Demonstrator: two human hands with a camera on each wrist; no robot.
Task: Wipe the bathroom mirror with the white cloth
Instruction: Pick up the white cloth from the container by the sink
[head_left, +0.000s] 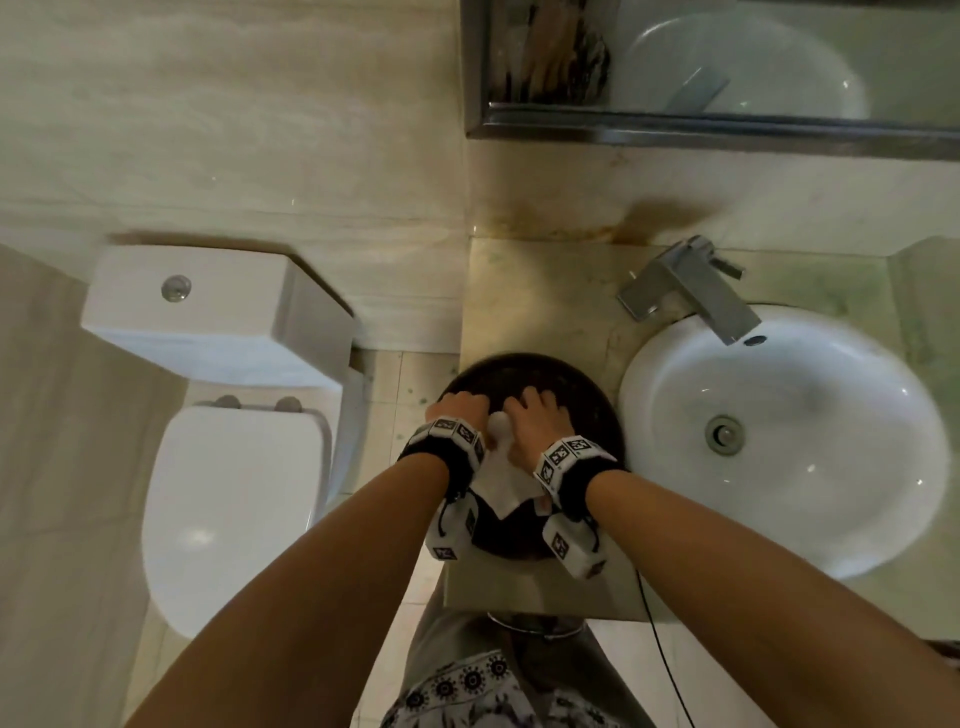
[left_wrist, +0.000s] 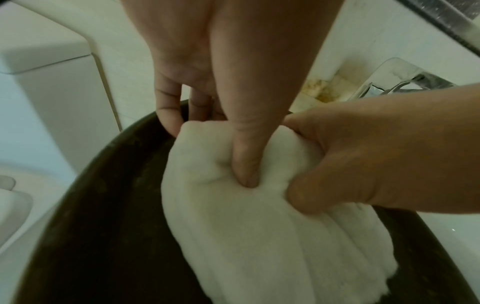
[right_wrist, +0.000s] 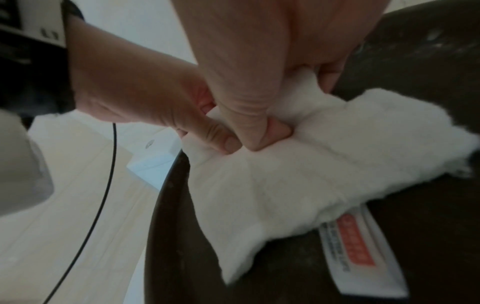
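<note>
The white cloth (head_left: 501, 478) hangs bunched over a dark round basin (head_left: 587, 395) on the counter, left of the sink. My left hand (head_left: 457, 410) and right hand (head_left: 530, 415) grip its upper end side by side. In the left wrist view the left thumb (left_wrist: 246, 164) digs into the cloth (left_wrist: 246, 236), fingers curled behind it. The right wrist view has the right thumb (right_wrist: 249, 123) pinching the cloth (right_wrist: 311, 164) beside the left hand (right_wrist: 142, 98). A label (right_wrist: 358, 251) dangles from the cloth. The framed mirror (head_left: 753, 62) hangs on the wall above the sink.
A white sink (head_left: 779, 441) with a metal faucet (head_left: 691, 286) lies to the right of the basin. A white toilet (head_left: 234, 415) stands on the left. A thin black cable (head_left: 660, 639) hangs off the counter's front edge.
</note>
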